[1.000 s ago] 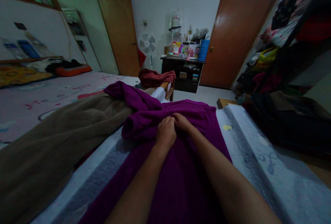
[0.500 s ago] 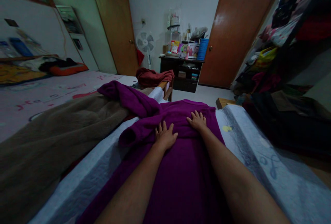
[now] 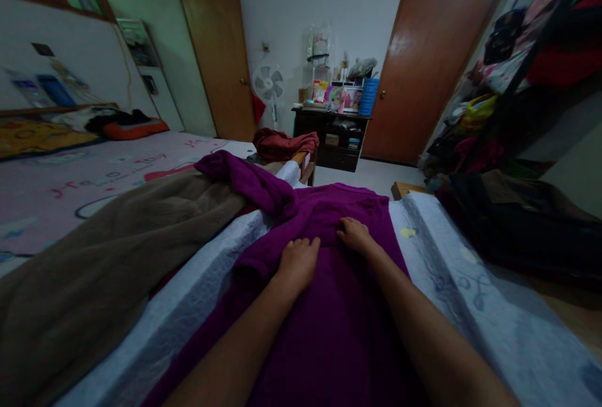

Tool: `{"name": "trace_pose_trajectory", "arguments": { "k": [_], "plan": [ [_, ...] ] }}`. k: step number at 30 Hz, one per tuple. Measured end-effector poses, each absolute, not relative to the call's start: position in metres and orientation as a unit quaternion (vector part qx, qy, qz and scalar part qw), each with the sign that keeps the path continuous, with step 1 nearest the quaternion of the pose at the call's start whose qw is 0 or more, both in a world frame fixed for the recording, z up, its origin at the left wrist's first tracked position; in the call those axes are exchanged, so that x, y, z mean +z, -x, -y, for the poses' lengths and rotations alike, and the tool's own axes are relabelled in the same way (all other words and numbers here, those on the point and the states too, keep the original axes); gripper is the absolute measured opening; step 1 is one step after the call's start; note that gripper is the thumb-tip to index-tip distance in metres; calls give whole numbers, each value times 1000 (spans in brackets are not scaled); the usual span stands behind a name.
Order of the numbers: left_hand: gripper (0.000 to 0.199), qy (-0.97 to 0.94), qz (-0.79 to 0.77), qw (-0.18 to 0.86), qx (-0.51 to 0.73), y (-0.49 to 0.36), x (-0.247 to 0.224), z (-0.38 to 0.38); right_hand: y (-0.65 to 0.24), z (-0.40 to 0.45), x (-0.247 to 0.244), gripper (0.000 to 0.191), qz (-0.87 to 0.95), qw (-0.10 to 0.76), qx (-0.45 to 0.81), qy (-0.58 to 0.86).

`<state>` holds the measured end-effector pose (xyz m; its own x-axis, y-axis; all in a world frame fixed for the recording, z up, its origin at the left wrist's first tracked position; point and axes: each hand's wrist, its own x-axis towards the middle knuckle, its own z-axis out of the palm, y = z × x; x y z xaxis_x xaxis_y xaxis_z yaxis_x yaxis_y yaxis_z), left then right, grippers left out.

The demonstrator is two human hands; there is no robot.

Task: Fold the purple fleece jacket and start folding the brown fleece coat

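Note:
A purple garment lies spread over a light patterned cover, one sleeve bunched toward the upper left. My left hand is closed on the garment's cloth, its fingers curled at a fold left of the middle. To its right, my right hand has its fingers curled and pressed together on the same cloth, near the upper part. The two hands are apart. The fingertips are partly hidden in the cloth.
A brown fleece blanket lies on the left, beside a pink bed. Dark folded clothes are stacked at right. Farther back are a reddish cloth, a white fan and a dark cabinet.
The fingers of both hands, spread flat on the purple cloth before, have curled in. Both hands sit slightly lower in the view, and the left sleeve's opening has turned less visible.

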<state>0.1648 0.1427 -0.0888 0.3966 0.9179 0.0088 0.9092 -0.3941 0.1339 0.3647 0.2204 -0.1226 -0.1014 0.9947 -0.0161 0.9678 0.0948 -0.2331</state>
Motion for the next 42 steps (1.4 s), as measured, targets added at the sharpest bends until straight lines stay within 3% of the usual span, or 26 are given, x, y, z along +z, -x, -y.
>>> {"name": "trace_pose_trajectory", "arguments": {
  "k": [3, 7, 9, 12, 15, 18, 21, 28, 36, 42],
  "plan": [
    [38, -818, -564, -50, 104, -148, -76, -120, -353, -200, -112, 34, 755, 83, 90, 645],
    [52, -775, -615, -104, 101, -116, -84, -99, -336, -163, -103, 34, 792, 97, 81, 597],
    [56, -764, -635, -83, 77, -103, -91, -93, -329, -141, -101, 35, 804, 97, 99, 578],
    [42, -750, -657, -49, 66, -95, -94, -87, -321, -110, -96, 31, 810, 110, 169, 551],
    [32, -744, -660, 10, 103, -101, -86, -82, -314, -84, -94, 38, 782, 200, 241, 539],
    [41, -761, -611, 119, 185, -115, -80, -71, -304, -67, -99, 52, 706, 305, 346, 537],
    [51, -796, -534, 194, 206, -118, -84, -51, -296, -58, -110, 61, 623, 341, 414, 569],
    [36, -734, -671, -50, 91, -66, -98, -16, -295, -30, -123, 66, 682, 308, 206, 631],
    [37, -715, -695, -74, 18, -54, -88, -14, -274, 13, -116, 45, 748, 251, 178, 588],
    [34, -736, -676, -39, -2, -48, -83, -18, -272, 25, -125, 47, 752, 231, 167, 594]
  ]
}}
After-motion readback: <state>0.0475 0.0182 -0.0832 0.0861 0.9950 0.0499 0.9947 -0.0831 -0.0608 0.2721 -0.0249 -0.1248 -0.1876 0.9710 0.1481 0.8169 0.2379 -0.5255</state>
